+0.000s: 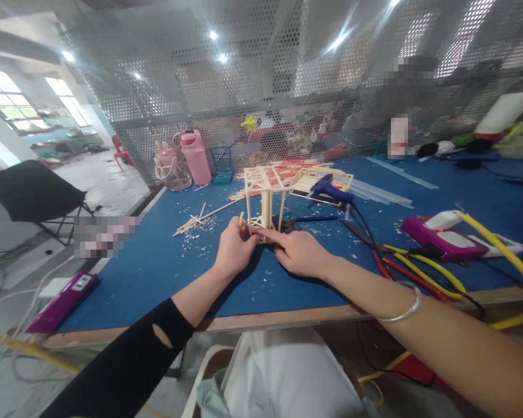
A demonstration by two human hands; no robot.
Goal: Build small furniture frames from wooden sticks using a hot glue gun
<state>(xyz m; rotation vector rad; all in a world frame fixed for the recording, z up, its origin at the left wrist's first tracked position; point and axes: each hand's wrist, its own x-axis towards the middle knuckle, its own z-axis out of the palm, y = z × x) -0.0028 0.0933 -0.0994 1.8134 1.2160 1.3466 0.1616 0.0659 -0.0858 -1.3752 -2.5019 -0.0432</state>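
A small model frame of pale wooden sticks (267, 206) stands upright on the blue work table, directly ahead of me. My left hand (236, 248) is closed around the lower left of this frame, with thumb and fingers pinching near its base. From the other side, my right hand (304, 253) grips the base, its index finger stretched along the front edge and the other fingers curled under. The fingertips of both hands almost meet. Whatever small part lies between them is hidden. Just behind the right hand lies a dark tool with a blue handle (316, 219), partly covered.
A blue glue gun (329, 188) rests against a stick-built tray (300, 180). Loose sticks (196, 220) and shavings lie to the left. Clear glue sticks (381, 193), yellow-handled pliers (427, 271) and a purple power strip (444, 239) are at right. A pink bottle (197, 159) stands back left.
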